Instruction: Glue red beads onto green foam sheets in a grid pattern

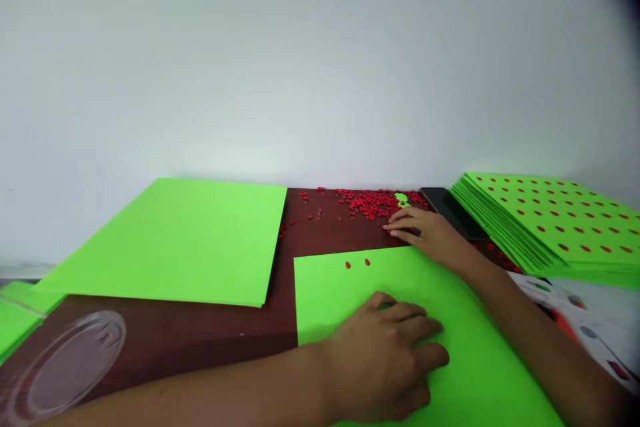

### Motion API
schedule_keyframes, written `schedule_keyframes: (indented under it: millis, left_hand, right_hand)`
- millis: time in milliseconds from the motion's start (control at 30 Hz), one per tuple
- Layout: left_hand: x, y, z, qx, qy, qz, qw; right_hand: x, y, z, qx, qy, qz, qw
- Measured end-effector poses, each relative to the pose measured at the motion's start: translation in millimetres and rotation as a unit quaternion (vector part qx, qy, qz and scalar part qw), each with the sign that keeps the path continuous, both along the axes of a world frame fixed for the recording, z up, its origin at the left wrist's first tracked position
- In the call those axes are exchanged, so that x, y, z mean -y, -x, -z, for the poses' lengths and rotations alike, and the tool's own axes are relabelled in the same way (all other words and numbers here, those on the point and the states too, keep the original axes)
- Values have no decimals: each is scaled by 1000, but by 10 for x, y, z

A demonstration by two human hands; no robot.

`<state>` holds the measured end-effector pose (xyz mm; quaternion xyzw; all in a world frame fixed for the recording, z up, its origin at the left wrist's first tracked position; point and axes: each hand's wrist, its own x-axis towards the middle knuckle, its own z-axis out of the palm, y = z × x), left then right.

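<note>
A bright green sheet [340,307] lies in front of me with two small red teardrop pieces [367,262] near its far edge. My left hand [390,353] rests over this sheet, its fingers loosely bent and apart, holding nothing. Beyond the sheet's far edge, my right hand [427,233] reaches to the near side of a scattered pile of red teardrop pieces [370,204]. Its thumb and forefinger come together at the tips, with a bit of red showing between them. The palm of the right hand is hidden.
A plain green stack [180,240] lies at left, above a clear oval plastic piece [75,363]. At right, a stack of green sheets [565,213] carries rows of red pieces. A black phone [453,212] and a small green scrap [401,199] lie near the wall.
</note>
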<state>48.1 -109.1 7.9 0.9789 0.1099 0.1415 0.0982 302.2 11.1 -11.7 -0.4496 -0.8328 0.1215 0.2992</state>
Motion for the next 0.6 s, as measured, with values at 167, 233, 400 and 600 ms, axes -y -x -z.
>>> schedule_keyframes:
  millis: [167,233,400,600]
  left_hand:
    - [-3,-1,4,6,-3,1,1000]
    - [-4,1,5,6,-3,2,1000]
    - [0,0,9,6,0,2,1000]
    - [6,-15,16,0,12,-4,1000]
  right_hand:
    - [72,85,-99,-24,25,31,999]
    - [146,189,-123,-62,69,34,995]
    - [337,575,-99,-107,165,-45,979]
    - [396,808,-58,-117,151,-94,977]
